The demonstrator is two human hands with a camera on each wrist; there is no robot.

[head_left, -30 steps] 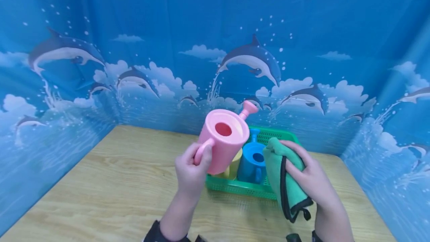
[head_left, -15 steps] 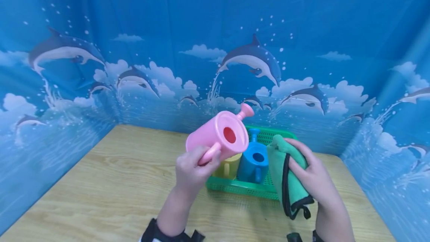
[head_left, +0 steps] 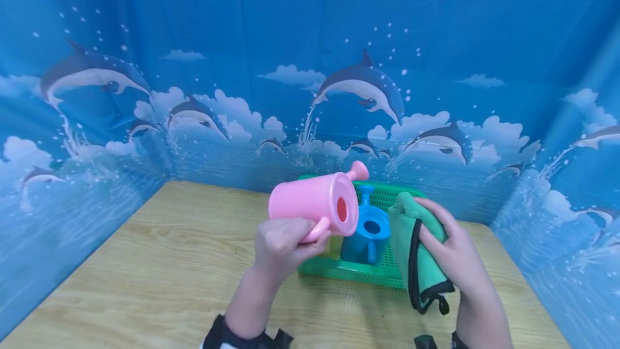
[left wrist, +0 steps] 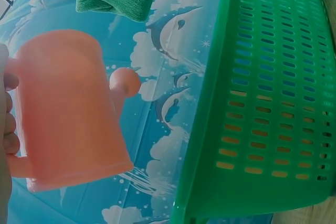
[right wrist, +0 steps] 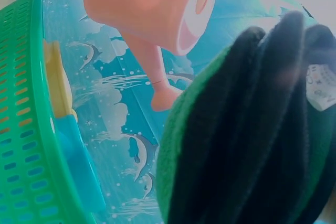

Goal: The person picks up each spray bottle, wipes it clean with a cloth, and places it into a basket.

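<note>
A pink toy watering can (head_left: 305, 198) is tipped on its side in the air, its open top facing right. My left hand (head_left: 286, 244) grips it by the handle, and the fingers curl round that handle in the left wrist view. In my right hand (head_left: 455, 252) is a folded green cloth (head_left: 418, 252) with black edging, held between thumb and fingers. The cloth's dark-bordered layers fill much of the right wrist view. Below the two hands, a blue watering can (head_left: 365, 236) and a yellow watering can (head_left: 333, 248), mostly hidden, stand in a green basket (head_left: 353, 272).
The perforated basket sits on a wood-grain table (head_left: 160, 263), towards its back. A blue curtain (head_left: 271, 26) printed with dolphins and clouds encloses the table at the back and on both sides.
The left hand has tilted the pink watering can from nearly upright onto its side, turning its opening to the right. The right hand with the cloth has shifted slightly right.
</note>
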